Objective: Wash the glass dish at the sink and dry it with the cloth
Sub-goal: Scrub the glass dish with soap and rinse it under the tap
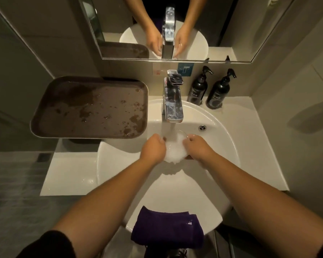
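A clear glass dish (175,148), full of churning water, is held over the white sink (220,131) under the running chrome faucet (172,105). My left hand (153,148) grips the dish's left rim and my right hand (199,148) grips its right rim. Water streams from the spout onto the dish. A dark purple cloth (168,229) is draped over the sink's near rim, between my forearms.
A wet brown tray (90,107) sits on the counter left of the sink. Two black pump bottles (197,88) (219,92) stand at the back right. A mirror (157,25) hangs above the faucet. The overflow hole (202,127) is right of the spout.
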`<action>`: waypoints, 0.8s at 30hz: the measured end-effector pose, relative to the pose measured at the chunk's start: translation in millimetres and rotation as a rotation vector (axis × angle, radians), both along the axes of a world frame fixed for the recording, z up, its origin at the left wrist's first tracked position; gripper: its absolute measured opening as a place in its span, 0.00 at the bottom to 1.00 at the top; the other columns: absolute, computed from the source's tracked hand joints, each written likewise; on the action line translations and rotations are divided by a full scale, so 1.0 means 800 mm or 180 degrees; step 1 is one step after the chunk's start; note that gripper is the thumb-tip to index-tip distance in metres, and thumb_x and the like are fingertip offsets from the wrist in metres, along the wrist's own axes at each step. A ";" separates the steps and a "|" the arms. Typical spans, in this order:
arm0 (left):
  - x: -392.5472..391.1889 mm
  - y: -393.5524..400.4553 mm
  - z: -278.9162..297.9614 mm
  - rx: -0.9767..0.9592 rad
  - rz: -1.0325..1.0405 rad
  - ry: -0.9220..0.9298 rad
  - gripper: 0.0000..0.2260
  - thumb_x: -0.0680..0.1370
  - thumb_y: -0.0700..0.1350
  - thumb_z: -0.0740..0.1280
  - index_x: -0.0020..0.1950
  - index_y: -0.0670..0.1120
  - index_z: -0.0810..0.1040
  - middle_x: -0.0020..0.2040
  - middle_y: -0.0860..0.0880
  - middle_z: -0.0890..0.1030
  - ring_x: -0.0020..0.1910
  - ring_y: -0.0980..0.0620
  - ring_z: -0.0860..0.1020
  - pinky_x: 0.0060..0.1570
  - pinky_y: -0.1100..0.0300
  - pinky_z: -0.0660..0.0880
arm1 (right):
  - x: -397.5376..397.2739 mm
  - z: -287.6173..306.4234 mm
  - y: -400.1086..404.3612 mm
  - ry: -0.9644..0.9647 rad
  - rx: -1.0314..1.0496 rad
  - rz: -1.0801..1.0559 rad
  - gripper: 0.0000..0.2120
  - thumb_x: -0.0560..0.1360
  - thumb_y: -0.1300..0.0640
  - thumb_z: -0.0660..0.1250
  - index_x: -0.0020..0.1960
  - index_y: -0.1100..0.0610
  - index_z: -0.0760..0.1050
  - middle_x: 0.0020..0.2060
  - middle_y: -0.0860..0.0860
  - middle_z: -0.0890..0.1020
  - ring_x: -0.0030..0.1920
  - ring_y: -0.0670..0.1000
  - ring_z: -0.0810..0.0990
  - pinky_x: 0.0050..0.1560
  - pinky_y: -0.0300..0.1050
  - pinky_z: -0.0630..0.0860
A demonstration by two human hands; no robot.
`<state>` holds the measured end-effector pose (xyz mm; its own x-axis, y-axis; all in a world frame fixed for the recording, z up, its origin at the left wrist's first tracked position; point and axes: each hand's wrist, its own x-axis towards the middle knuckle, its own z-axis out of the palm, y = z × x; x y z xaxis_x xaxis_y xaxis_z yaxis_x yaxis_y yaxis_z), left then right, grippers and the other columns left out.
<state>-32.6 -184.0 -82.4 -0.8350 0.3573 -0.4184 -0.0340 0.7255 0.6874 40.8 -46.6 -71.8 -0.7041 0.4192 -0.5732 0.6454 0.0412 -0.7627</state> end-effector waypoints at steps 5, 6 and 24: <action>0.029 0.008 -0.015 0.0453 0.0573 -0.0169 0.11 0.80 0.42 0.56 0.58 0.43 0.74 0.51 0.44 0.81 0.50 0.41 0.80 0.52 0.47 0.78 | 0.002 -0.007 -0.028 0.0295 -0.0142 -0.0715 0.15 0.74 0.66 0.54 0.52 0.56 0.76 0.46 0.56 0.82 0.45 0.57 0.82 0.40 0.57 0.84; 0.019 0.004 -0.013 0.0368 0.0284 -0.0242 0.11 0.79 0.42 0.56 0.58 0.44 0.74 0.50 0.45 0.81 0.49 0.42 0.79 0.51 0.48 0.78 | 0.003 -0.005 -0.023 0.0296 0.0019 -0.0505 0.15 0.75 0.67 0.54 0.51 0.55 0.76 0.43 0.55 0.81 0.43 0.56 0.81 0.39 0.55 0.83; -0.015 -0.020 -0.008 -0.0036 -0.1008 -0.0552 0.09 0.78 0.38 0.56 0.43 0.45 0.74 0.41 0.41 0.80 0.37 0.43 0.78 0.35 0.56 0.74 | 0.011 0.006 -0.018 -0.0179 -0.0295 0.0605 0.15 0.76 0.67 0.57 0.50 0.56 0.80 0.39 0.54 0.83 0.36 0.52 0.81 0.31 0.43 0.78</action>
<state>-44.4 -199.9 -88.4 -0.5999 0.5814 -0.5496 0.0784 0.7263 0.6829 49.8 -61.4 -67.0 -0.7313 0.2258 -0.6436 0.6744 0.0976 -0.7319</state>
